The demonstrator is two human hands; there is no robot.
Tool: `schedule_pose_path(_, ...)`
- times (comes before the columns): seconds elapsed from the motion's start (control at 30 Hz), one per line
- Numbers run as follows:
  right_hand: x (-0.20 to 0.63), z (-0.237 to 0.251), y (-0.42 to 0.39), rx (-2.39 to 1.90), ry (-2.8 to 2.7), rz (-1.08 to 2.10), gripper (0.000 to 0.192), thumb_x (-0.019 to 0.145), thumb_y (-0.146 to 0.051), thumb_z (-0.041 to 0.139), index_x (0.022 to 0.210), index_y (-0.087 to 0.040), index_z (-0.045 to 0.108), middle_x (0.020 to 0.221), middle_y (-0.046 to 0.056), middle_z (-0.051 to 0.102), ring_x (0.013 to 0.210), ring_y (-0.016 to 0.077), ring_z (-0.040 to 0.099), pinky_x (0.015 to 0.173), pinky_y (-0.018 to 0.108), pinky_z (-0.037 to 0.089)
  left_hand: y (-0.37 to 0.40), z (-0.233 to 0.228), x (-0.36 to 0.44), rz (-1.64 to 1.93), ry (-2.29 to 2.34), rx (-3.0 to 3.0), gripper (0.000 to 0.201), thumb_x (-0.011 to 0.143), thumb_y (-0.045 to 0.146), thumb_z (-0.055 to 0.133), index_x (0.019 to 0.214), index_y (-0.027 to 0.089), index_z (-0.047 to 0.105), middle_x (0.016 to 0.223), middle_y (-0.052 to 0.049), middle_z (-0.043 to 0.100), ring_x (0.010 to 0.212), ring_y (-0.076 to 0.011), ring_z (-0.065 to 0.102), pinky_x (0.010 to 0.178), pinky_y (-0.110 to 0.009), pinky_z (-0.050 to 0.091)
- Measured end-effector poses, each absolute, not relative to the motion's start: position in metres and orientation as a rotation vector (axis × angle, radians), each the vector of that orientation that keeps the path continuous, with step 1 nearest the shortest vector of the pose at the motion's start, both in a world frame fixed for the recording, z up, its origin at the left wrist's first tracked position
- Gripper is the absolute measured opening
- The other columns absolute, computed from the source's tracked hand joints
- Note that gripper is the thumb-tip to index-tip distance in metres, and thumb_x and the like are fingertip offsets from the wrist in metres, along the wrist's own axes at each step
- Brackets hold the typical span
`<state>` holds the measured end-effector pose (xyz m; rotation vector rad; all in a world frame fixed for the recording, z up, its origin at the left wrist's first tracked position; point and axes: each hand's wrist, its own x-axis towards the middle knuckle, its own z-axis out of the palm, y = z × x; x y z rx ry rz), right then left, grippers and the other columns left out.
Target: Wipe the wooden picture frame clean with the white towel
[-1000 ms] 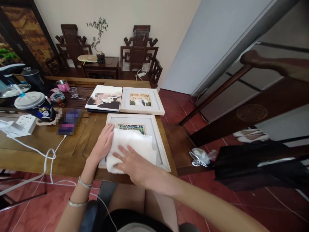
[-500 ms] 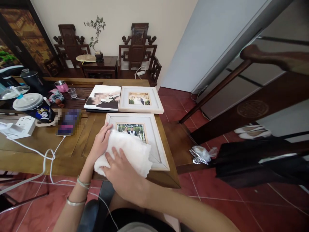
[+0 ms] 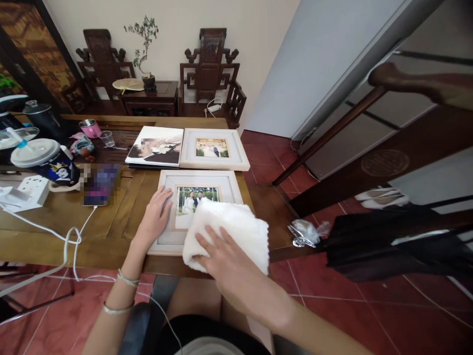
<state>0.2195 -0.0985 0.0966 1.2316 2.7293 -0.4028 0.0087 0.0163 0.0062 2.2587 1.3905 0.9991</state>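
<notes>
A pale picture frame point(image 3: 231, 185) with a photo of two people lies flat near the corner of the wooden table. Across its lower right part is a fluffy white cloth point(image 3: 240, 224), which hides that corner and some of the photo. My right hand point(image 3: 229, 264) holds the cloth from above, fingers spread over it and the thumb at its left edge. On the frame's left border rests my left hand point(image 3: 153, 217), its fingers stretched out and touching the rim.
Behind lie another framed photo point(image 3: 214, 148) and a photo panel point(image 3: 157, 144). To the left are a phone point(image 3: 101, 185) on a white cable, a lidded cup point(image 3: 55, 162) and a pink mug point(image 3: 89, 128). A wooden chair point(image 3: 354, 153) stands at the right.
My right hand has slid the cloth rightward over the frame, uncovering the photo's left side and the frame's lower left. My left hand stays at the left border.
</notes>
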Motion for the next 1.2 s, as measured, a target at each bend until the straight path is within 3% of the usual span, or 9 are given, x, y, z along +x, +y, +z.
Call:
schedule_pose_path(0.23,0.180,0.084,-0.085,1.087,2.909,-0.462,0.038,0.088,-0.010,0.046,0.119,-0.013,0.067,0.146,0.018,0.044,0.139,0.0401,0.027,0.113,0.059,0.021,0.015,0.011,0.008,0.952,1.408,2.242,0.036,0.097,0.027,0.038,0.122,0.015,0.060,0.134,-0.013,0.059,0.137,-0.0244,0.040,0.113,-0.049,0.033)
schedule_pose_path(0.43,0.232,0.081,-0.100,1.232,2.813,-0.496,0.038,0.084,-0.007,0.048,0.113,-0.016,0.071,0.146,0.014,0.045,0.139,0.0375,0.028,0.112,0.059,0.024,0.016,0.008,0.006,0.952,1.374,2.272,0.037,0.096,0.030,0.041,0.125,0.015,0.059,0.134,-0.014,0.059,0.138,-0.0260,0.040,0.113,-0.051,0.034)
schedule_pose_path(0.63,0.292,0.078,-0.105,1.535,2.750,-0.573,0.060,0.061,0.004,0.044,0.101,-0.028,0.075,0.139,0.002,0.053,0.138,0.0275,0.034,0.113,0.056,0.026,0.018,0.006,0.006,0.891,1.380,2.323,0.041,0.096,0.033,0.041,0.129,0.013,0.057,0.139,-0.015,0.054,0.140,-0.0279,0.036,0.114,-0.053,0.032)
schedule_pose_path(0.77,0.306,0.069,-0.084,1.593,2.796,-0.518,0.066,0.051,0.005,0.038,0.096,-0.027,0.075,0.138,-0.001,0.054,0.140,0.0228,0.031,0.115,0.053,0.025,0.017,0.007,0.006,0.879,1.371,2.337,0.042,0.097,0.033,0.041,0.131,0.015,0.056,0.139,-0.014,0.054,0.141,-0.0281,0.035,0.113,-0.054,0.033)
schedule_pose_path(0.87,0.307,0.062,-0.054,1.649,2.840,-0.368,0.066,0.056,0.008,0.037,0.101,-0.023,0.073,0.141,0.001,0.052,0.141,0.0235,0.029,0.115,0.054,0.024,0.017,0.006,0.006,0.883,1.367,2.330,0.042,0.096,0.033,0.041,0.130,0.013,0.057,0.139,-0.015,0.054,0.141,-0.0283,0.034,0.114,-0.053,0.032)
schedule_pose_path(1.03,0.276,0.066,0.010,1.765,2.797,-0.130,0.070,0.064,0.010,0.040,0.128,-0.013,0.060,0.148,0.012,0.043,0.143,0.0297,0.022,0.113,0.056,0.026,0.017,0.006,0.006,0.904,1.376,2.295,0.042,0.096,0.033,0.043,0.129,0.013,0.058,0.138,-0.016,0.055,0.140,-0.0286,0.036,0.114,-0.054,0.031)
schedule_pose_path(1.2,0.211,0.071,0.056,1.440,2.908,0.026,0.064,0.075,0.009,0.042,0.131,-0.018,0.057,0.152,0.005,0.037,0.144,0.0314,0.016,0.115,0.059,0.013,0.017,0.005,0.006,0.945,1.369,2.269,0.039,0.095,0.032,0.044,0.127,0.016,0.060,0.136,-0.014,0.057,0.139,-0.0277,0.038,0.113,-0.053,0.033)
